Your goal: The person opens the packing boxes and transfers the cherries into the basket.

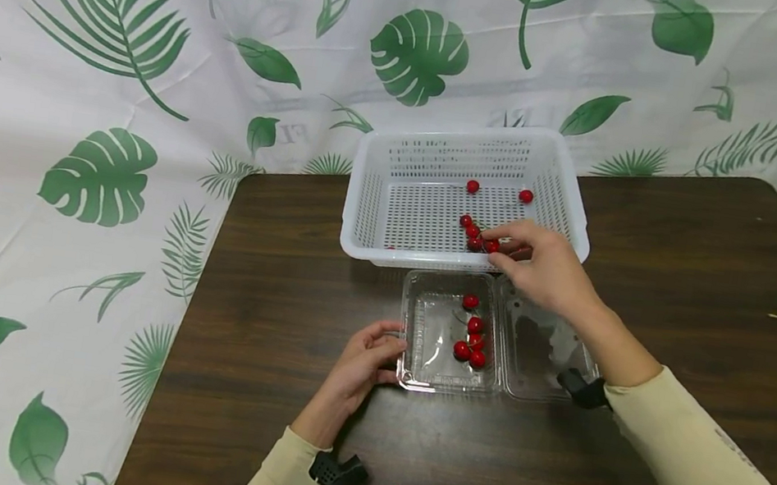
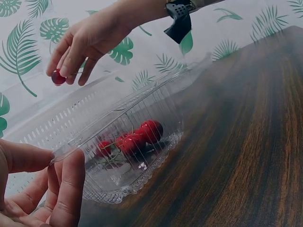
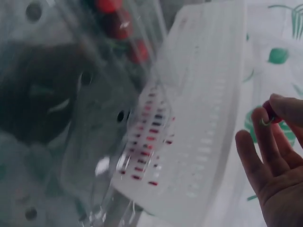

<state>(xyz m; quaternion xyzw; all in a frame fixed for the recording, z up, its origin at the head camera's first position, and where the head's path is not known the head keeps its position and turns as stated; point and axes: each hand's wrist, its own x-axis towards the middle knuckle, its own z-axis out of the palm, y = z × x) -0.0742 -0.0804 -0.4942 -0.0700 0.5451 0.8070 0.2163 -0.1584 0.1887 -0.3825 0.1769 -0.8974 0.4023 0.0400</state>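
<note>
My left hand (image 1: 359, 367) pinches the left rim of a clear plastic clamshell box (image 1: 429, 335) between thumb and fingers; the left wrist view shows this grip close up. Several red cherries (image 1: 474, 326) with green stems lie along the right side of the box's base. Over the front rim of a white perforated basket (image 1: 353, 239), my right hand (image 1: 549, 269) pinches one cherry (image 2: 58, 77) between thumb and fingertips. Its stem shows in the right wrist view. Several more cherries (image 1: 473, 231) lie on the basket floor, some right by the right hand's fingertips.
The box's lid (image 1: 537, 350) lies opened out to the right, under the right forearm. The basket stands directly behind the box on a dark wooden table (image 1: 264, 275). A white leaf-patterned cloth (image 1: 338, 70) hangs behind and along the left side.
</note>
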